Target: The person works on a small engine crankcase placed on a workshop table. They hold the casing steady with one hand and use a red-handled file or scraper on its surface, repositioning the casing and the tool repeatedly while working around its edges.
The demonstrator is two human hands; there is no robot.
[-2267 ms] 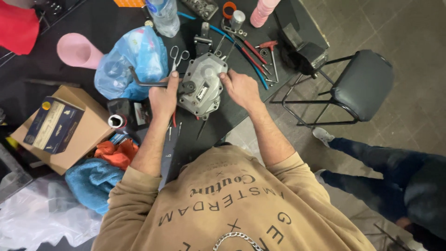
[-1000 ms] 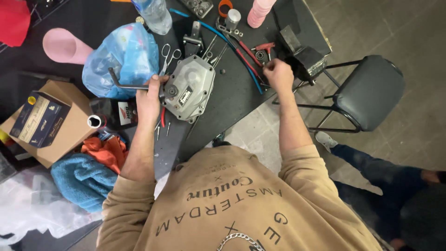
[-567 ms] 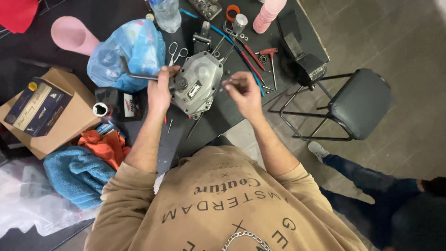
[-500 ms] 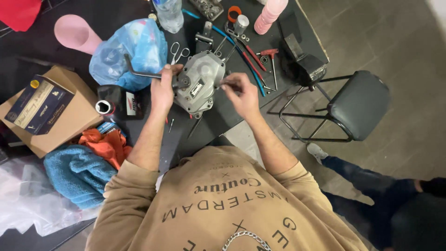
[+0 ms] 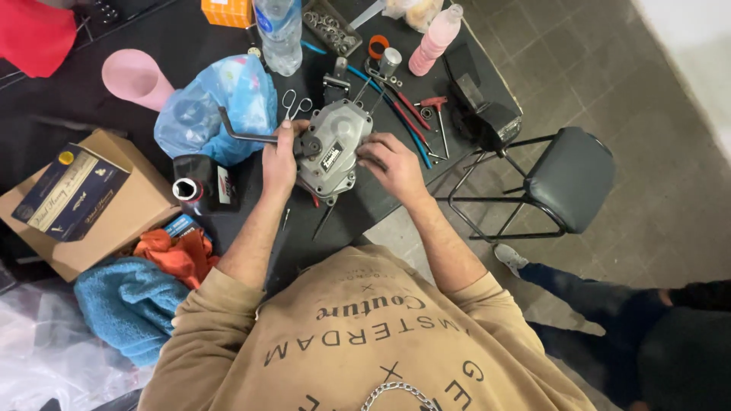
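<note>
Even, fairly bright indoor light from overhead, no hard shadows. The grey metal housing (image 5: 335,148) at centre is sharp and well exposed, small soft highlights on its top face. Black tabletop (image 5: 175,34) up-left of the housing reads very dark, detail lost in places. Mild glare on the blue plastic bag (image 5: 217,106) left of the housing. Stool (image 5: 567,179) right of the housing casts only a faint shadow on the tiles. Wide-angle stretch toward the corners; bottom-right figure is dark, low detail. No motion blur.

Metal housing (image 5: 335,148) between both hands
</note>
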